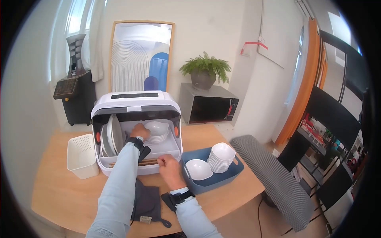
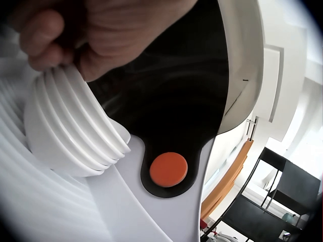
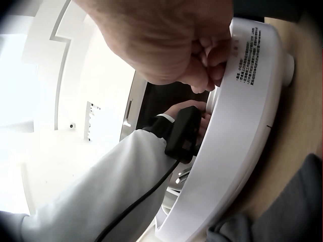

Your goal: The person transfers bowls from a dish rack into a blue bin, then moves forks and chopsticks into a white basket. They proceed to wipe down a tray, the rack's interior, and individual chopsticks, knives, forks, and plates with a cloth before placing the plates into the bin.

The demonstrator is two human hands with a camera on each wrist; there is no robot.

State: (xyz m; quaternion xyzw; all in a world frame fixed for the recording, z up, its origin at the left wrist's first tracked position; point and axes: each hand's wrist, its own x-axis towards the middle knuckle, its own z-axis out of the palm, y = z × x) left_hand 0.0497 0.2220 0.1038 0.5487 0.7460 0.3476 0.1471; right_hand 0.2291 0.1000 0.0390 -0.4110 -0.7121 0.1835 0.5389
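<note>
On the pale wooden bench (image 1: pixel 51 194) sits a white plastic cabinet (image 1: pixel 160 148). Left fingers (image 2: pixel 44 35) pinch stacked white bowls (image 2: pixel 70 123); right fingers (image 3: pixel 194 75) curl, grip hidden.

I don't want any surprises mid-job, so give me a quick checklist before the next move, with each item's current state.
1. White dish cabinet open at the front: ok, its interior is exposed.
2. Left hand on the inner bowl stack: ok, its fingers are at the rims in the left wrist view.
3. Right hand gripping the cabinet's front edge: cannot tell; it is there, but its fingertips are partly hidden.
4. Plates standing on edge: ok, upright left of the inner bowl stack.
5. Blue basket free of bowls: not ok, it holds a tall bowl stack and a separate bowl.
</note>
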